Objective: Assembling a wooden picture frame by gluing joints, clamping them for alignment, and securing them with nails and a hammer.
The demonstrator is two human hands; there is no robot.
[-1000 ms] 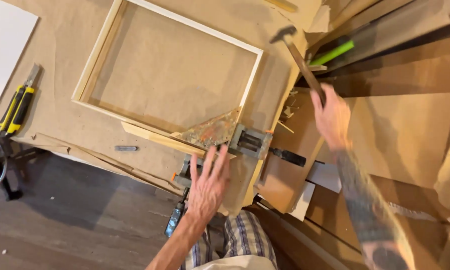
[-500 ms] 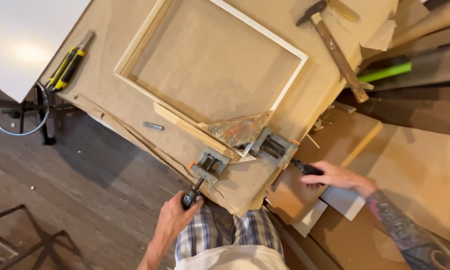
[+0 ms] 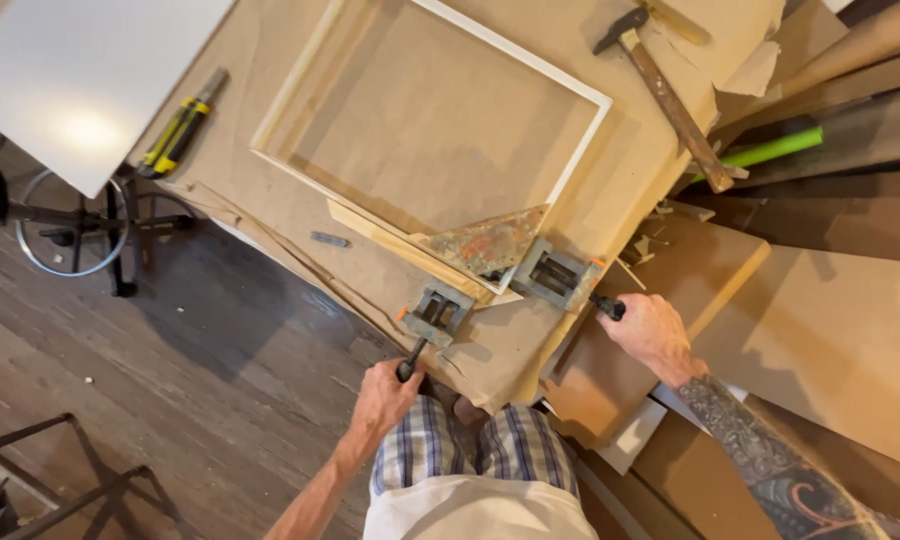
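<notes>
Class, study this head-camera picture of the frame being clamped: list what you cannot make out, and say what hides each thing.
1. Head view: the frame corner inside the corner clamp, covered by its rusty plate.
2. The clamp's right screw handle, mostly wrapped by the right hand.
3. The left screw handle: its end is inside the left hand.
4. The green tool beyond the hammer, largely hidden by boards.

I see a pale, white-edged wooden frame [image 3: 422, 112] on brown paper over the counter [image 3: 610, 215], a grey corner clamp [image 3: 560, 274] with orange specks, a yellow-and-black utility knife [image 3: 178, 132], a bright green tube [image 3: 773, 148], and blue-and-white plaid shorts [image 3: 475, 447].
</notes>
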